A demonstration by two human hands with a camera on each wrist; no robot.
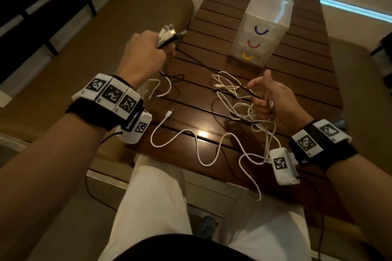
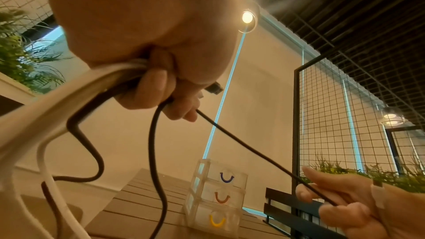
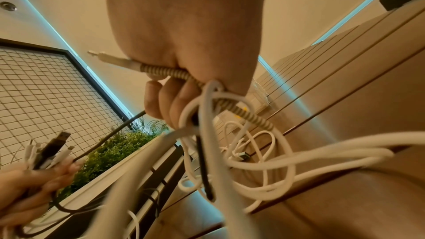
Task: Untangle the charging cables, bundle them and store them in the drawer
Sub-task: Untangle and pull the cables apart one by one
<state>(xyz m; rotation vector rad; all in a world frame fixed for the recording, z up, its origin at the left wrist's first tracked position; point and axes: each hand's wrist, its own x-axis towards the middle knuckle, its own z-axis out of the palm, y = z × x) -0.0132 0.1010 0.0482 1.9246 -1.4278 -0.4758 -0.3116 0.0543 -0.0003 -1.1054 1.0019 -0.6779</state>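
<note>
The left hand (image 1: pixel 146 53) clutched the plugs (image 1: pixel 169 33); the right hand (image 1: pixel 269 99) pinched a black cable (image 1: pixel 203 64) over the table's (image 1: pixel 297 82) near edge — best drawn out slowly.

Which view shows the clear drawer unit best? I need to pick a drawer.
The head view: the drawer unit stands whole on the table, all three handles visible. The left wrist view shows it smaller, low in frame; the right wrist view barely shows it.

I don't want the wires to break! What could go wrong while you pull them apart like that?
The black cable runs straight between the left hand and the right hand, so a hard tug might tighten the white tangle into a knot. The loose white cable hanging over the table edge might slide off or snag.
</note>
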